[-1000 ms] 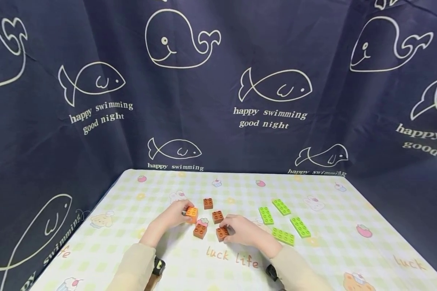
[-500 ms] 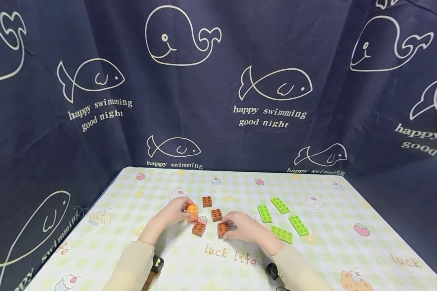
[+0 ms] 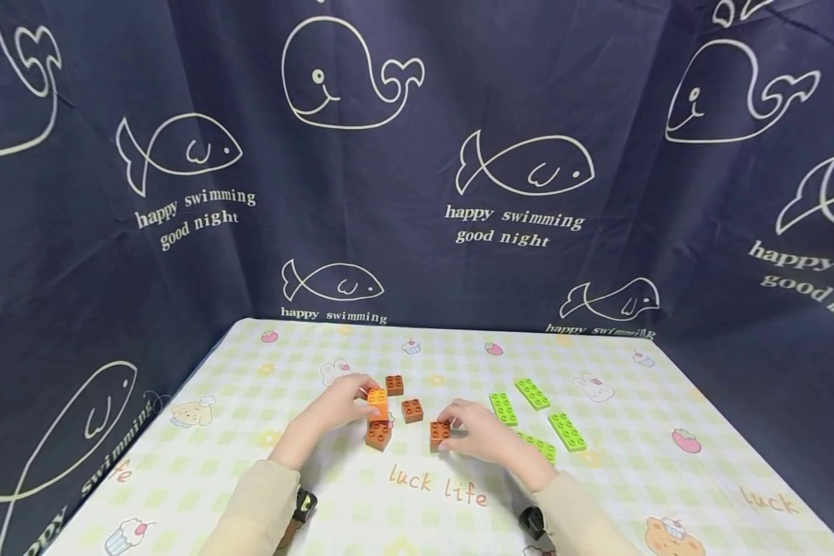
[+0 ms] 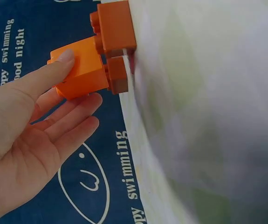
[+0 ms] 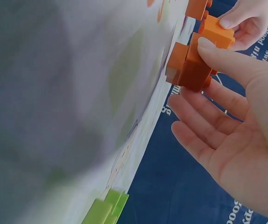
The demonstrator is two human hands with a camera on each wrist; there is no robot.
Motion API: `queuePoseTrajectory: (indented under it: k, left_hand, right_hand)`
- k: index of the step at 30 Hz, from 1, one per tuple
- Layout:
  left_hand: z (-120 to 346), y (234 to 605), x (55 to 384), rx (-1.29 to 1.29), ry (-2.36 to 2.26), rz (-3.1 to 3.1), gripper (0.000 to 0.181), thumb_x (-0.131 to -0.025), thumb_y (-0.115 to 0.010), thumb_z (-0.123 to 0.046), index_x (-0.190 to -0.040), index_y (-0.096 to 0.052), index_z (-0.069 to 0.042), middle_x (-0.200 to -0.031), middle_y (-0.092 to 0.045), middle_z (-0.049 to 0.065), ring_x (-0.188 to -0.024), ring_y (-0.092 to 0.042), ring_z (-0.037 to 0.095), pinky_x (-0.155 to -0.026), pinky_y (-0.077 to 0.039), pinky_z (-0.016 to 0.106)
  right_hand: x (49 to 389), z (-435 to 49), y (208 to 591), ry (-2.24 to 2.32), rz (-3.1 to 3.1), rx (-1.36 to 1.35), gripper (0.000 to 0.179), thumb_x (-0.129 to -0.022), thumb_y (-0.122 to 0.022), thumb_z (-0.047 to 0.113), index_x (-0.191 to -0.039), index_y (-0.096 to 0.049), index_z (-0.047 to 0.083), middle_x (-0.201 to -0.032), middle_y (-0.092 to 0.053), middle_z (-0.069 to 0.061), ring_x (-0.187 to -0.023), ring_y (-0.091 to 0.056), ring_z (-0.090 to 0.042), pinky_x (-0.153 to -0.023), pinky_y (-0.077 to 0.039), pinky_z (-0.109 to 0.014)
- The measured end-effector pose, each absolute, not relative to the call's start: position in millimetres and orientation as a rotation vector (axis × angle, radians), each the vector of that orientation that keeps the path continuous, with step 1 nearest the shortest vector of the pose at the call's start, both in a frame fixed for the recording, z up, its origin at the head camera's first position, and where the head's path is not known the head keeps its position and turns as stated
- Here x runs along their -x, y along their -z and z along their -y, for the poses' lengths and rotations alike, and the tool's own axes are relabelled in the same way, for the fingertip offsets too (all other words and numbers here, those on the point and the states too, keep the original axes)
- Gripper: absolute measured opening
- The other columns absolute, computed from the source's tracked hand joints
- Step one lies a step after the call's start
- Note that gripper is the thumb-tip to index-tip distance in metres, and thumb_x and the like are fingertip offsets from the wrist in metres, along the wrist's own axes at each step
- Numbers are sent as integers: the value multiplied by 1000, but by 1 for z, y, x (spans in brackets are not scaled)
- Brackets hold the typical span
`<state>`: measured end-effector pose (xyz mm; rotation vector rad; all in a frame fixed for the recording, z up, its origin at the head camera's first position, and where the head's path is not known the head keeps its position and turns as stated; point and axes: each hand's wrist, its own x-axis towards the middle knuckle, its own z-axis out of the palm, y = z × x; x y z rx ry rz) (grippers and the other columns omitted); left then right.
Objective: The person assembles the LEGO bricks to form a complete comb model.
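Note:
My left hand (image 3: 340, 400) pinches an orange toy building brick (image 3: 377, 403) between thumb and fingers, studs up. In the left wrist view the thumb lies on one side of this orange brick (image 4: 83, 67). Just in front of it in the head view stands a reddish-brown brick (image 3: 378, 435), overlapped by the orange one. Between thumb and fingertips, my right hand (image 3: 478, 429) grips another reddish-brown brick (image 3: 439, 435); the right wrist view shows this brown brick (image 5: 194, 70) close over the tabletop. Two more brown bricks, one behind (image 3: 394, 384) and one in the middle (image 3: 412, 410), lie between the hands.
Several flat lime-green bricks (image 3: 566, 431) lie right of the right hand, one partly hidden by it. A checked, printed cloth (image 3: 361, 510) covers the table. Behind it hangs a dark blue curtain (image 3: 417, 185) with white whale and fish drawings.
The left hand has carried the orange brick slightly right, toward the front brown brick. The right hand has moved its brown brick right, away from the other brown ones.

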<state>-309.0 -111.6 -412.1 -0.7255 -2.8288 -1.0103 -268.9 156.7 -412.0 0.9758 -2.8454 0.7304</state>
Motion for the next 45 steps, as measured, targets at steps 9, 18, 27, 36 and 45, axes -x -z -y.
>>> queuePoseTrajectory:
  k: [9, 18, 27, 36, 45]
  left_hand:
    - [102, 404, 301, 817, 1022, 2802, 34, -78, -75, -19, -107, -63, -5, -103, -66, 7, -90, -62, 18, -82, -53, 34]
    - [87, 401, 300, 934, 1012, 2782, 36, -78, -75, -24, -107, -62, -6, -101, -66, 4, -89, -60, 15, -77, -54, 27]
    - [70, 403, 297, 1023, 941, 2737, 33, -77, -77, -24, -104, -64, -9, -91, -64, -2, -84, -59, 13, -77, -51, 27]
    - [58, 405, 298, 1045, 918, 2758, 39, -76, -78, -22, -106, -63, -3, -98, -64, 4, -86, -61, 15, -76, -54, 26]
    - [51, 406, 296, 1077, 951, 2729, 35, -74, -80, -24, -100, -64, -7, -92, -64, -1, -82, -61, 13, -75, -52, 24]
  right_hand:
    - [266, -170, 413, -751, 2823, -947, 33, -78, -75, 18, -106, -64, 3, -97, -61, -3, -88, -58, -20, -77, -52, -31]
    - [263, -182, 413, -717, 2824, -873, 32, -79, -74, 17, -106, -64, 4, -98, -60, -2, -93, -58, -21, -83, -52, -40]
    - [260, -192, 413, -708, 2819, -812, 33, -77, -75, 15, -105, -64, 3, -97, -61, -3, -94, -59, -22, -86, -52, -42]
    - [257, -201, 412, -692, 2801, -778, 33, -76, -76, 17, -105, -64, 6, -96, -63, -2, -92, -60, -20, -84, -53, -39]
    - [256, -207, 407, -693, 2805, -742, 34, -75, -76, 16, -106, -64, 5, -96, -63, -2, -91, -60, -19, -84, -53, -40]
